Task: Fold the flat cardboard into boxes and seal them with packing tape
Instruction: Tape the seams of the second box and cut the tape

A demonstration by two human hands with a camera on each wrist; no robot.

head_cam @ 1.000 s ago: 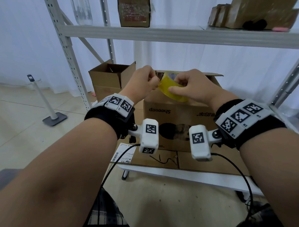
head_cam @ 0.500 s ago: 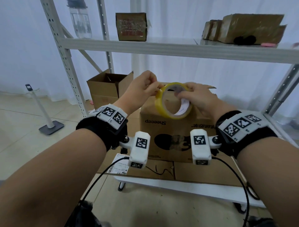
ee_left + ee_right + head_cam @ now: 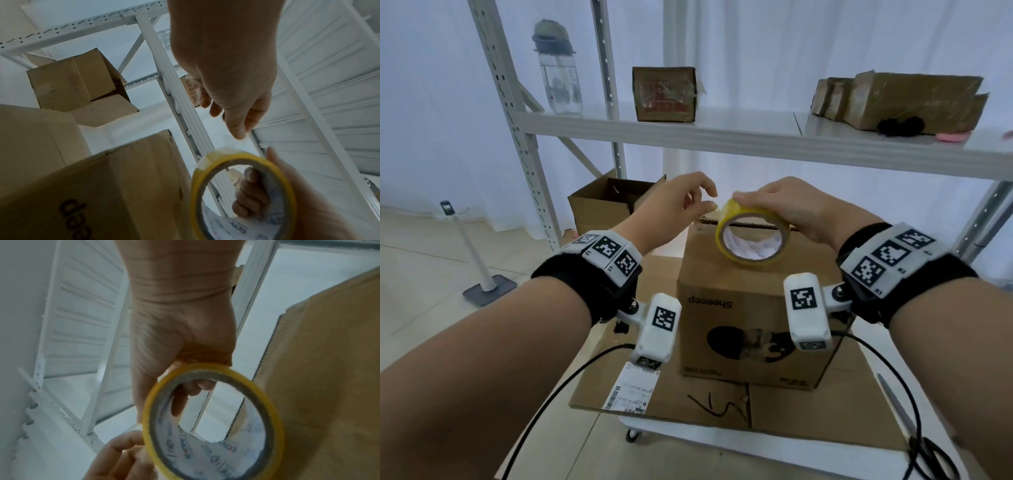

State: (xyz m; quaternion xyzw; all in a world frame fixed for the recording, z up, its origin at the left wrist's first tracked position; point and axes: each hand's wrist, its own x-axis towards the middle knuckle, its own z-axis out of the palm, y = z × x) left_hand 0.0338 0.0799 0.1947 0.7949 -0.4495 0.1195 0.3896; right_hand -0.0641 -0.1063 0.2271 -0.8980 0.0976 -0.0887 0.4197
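A yellow tape roll [image 3: 743, 261] hangs above a brown printed box [image 3: 750, 308]; its hole faces me. My right hand [image 3: 774, 205] grips the roll from above, fingers hooked through the core [image 3: 252, 191]. My left hand [image 3: 698, 202] is at the roll's upper left rim, thumb and forefinger pinched together. In the left wrist view a bit of clear film shows between the thumb tip [image 3: 238, 134] and the roll [image 3: 197, 186]. The right wrist view shows the roll [image 3: 148, 418], my right hand [image 3: 180, 340] and the left fingers [image 3: 123, 451] against its edge.
The box stands on flat cardboard [image 3: 688, 397] on a white table [image 3: 722, 442]. Scissors [image 3: 914, 431] lie at the table's right. An open box [image 3: 602, 205] sits behind on the left. A shelf [image 3: 722, 137] above holds a bottle [image 3: 558, 68] and small boxes.
The roll has come lower in front of the box and turned its hole towards me. My right hand now grips it from the top; the left fingers stay at its left rim.
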